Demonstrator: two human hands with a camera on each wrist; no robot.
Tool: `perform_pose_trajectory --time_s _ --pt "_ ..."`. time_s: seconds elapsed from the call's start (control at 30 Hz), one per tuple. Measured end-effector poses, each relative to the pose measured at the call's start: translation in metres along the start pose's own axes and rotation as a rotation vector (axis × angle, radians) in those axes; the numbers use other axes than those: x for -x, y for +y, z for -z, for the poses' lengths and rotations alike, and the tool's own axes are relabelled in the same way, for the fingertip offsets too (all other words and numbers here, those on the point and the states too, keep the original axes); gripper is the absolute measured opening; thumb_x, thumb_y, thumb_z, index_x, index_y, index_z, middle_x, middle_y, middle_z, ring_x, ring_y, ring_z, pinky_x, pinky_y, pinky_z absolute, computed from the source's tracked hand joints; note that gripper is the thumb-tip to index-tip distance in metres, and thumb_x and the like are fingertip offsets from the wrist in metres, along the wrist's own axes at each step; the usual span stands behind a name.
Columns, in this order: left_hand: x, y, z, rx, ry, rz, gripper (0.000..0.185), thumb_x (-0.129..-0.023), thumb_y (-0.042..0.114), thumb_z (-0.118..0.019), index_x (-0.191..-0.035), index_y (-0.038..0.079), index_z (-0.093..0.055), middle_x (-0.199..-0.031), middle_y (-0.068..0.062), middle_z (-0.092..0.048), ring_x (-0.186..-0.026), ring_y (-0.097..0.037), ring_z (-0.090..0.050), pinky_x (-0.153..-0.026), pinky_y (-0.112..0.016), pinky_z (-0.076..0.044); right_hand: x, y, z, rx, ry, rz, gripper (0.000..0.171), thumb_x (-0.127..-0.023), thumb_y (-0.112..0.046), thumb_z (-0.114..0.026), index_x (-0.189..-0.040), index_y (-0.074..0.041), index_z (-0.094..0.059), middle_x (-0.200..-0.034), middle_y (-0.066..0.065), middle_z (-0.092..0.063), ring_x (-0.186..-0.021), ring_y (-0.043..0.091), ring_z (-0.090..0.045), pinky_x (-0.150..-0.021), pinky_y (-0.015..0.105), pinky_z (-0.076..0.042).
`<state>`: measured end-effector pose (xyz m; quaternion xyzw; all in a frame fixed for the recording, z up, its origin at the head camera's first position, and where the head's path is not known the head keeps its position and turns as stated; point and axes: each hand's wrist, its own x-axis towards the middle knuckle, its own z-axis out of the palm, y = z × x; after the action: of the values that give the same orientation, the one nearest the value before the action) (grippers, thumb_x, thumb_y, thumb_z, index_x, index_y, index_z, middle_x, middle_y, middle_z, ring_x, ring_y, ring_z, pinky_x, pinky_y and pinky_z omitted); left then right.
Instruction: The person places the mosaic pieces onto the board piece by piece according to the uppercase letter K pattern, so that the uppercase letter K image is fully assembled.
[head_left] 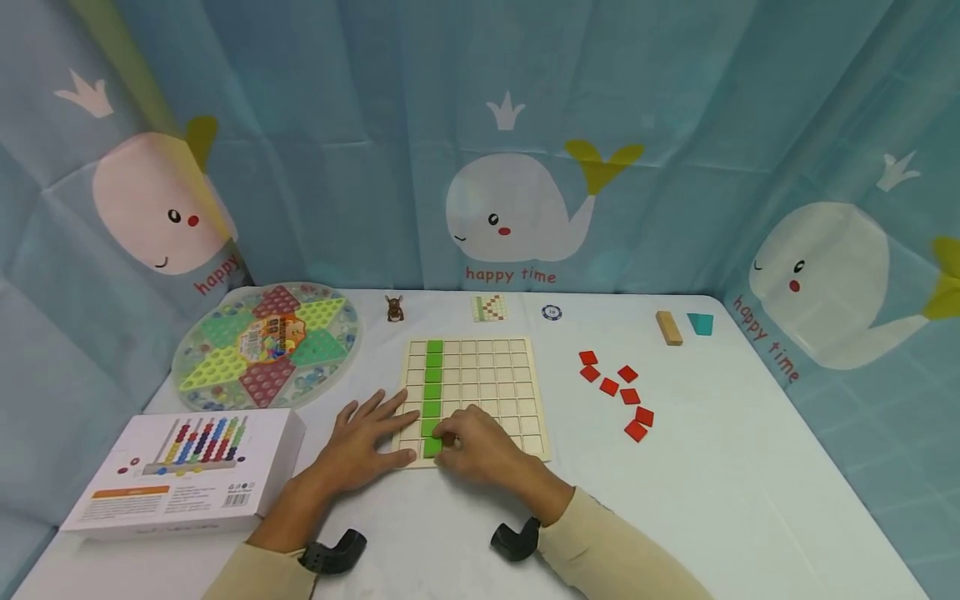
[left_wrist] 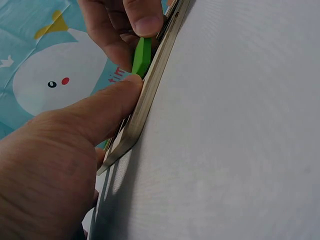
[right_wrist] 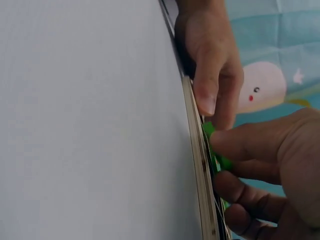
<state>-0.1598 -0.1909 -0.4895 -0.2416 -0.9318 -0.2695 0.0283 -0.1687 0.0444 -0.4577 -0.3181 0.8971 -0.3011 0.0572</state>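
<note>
A wooden grid board (head_left: 486,377) lies on the white table, with a column of green square tiles (head_left: 432,390) near its left side. My left hand (head_left: 357,450) rests on the board's left edge, fingers spread, its thumb at the near left corner. My right hand (head_left: 483,447) pinches a green tile (left_wrist: 142,56) between thumb and fingers at the near end of that column. In the left wrist view this tile stands tilted above the board, close to the left thumb (left_wrist: 120,95). The right fingers partly hide it in the head view.
Several red tiles (head_left: 610,387) lie scattered right of the board. A boxed bead toy (head_left: 180,467) and a round star-patterned board (head_left: 266,346) stand at left. Behind are a brown animal figure (head_left: 394,309), a patterned card (head_left: 490,308), a chip (head_left: 552,312), a wooden block (head_left: 669,328) and a teal piece (head_left: 701,323).
</note>
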Motion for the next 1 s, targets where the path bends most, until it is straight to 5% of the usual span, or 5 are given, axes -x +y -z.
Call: perform_pose_trajectory --time_s 0.27,0.53,0.73,1.0 --pt "0.000 0.000 0.002 0.003 0.001 -0.007 0.063 -0.084 0.050 -0.069 -0.135 0.016 -0.059 -0.152 -0.007 -0.036 -0.139 -0.041 -0.023 -0.104 -0.064 -0.007 -0.002 -0.007 -0.002 0.095 -0.005 0.011 0.026 -0.080 -0.016 -0.075 -0.106 -0.011 -0.074 -0.082 -0.011 -0.058 -0.078 0.006 -0.047 -0.070 0.021 -0.040" --pt "0.001 0.001 0.003 0.002 -0.004 -0.004 0.062 -0.084 0.050 -0.069 -0.136 0.016 -0.059 -0.152 -0.007 -0.036 -0.139 -0.041 -0.023 -0.104 -0.064 -0.007 0.002 -0.007 0.005 0.036 0.018 0.032 0.029 -0.081 -0.020 -0.075 -0.109 -0.011 -0.072 -0.083 -0.013 -0.059 -0.081 0.007 -0.049 -0.076 0.023 -0.042" --pt "0.000 0.002 0.002 0.007 -0.017 0.010 0.063 -0.084 0.051 -0.069 -0.136 0.016 -0.059 -0.152 -0.006 -0.035 -0.140 -0.040 -0.022 -0.105 -0.063 -0.006 0.014 -0.006 0.043 -0.081 0.096 0.038 0.033 -0.085 -0.020 -0.074 -0.116 -0.011 -0.069 -0.093 -0.004 -0.062 -0.092 0.015 -0.053 -0.081 0.034 -0.044" --pt "0.001 0.003 0.001 0.018 0.009 -0.008 0.062 -0.084 0.048 -0.070 -0.135 0.014 -0.059 -0.151 -0.009 -0.037 -0.139 -0.042 -0.023 -0.104 -0.064 -0.007 0.034 0.020 0.104 -0.085 0.292 0.039 0.038 -0.081 -0.013 -0.079 -0.118 -0.011 -0.069 -0.098 -0.006 -0.061 -0.096 0.019 -0.054 -0.077 0.041 -0.048"
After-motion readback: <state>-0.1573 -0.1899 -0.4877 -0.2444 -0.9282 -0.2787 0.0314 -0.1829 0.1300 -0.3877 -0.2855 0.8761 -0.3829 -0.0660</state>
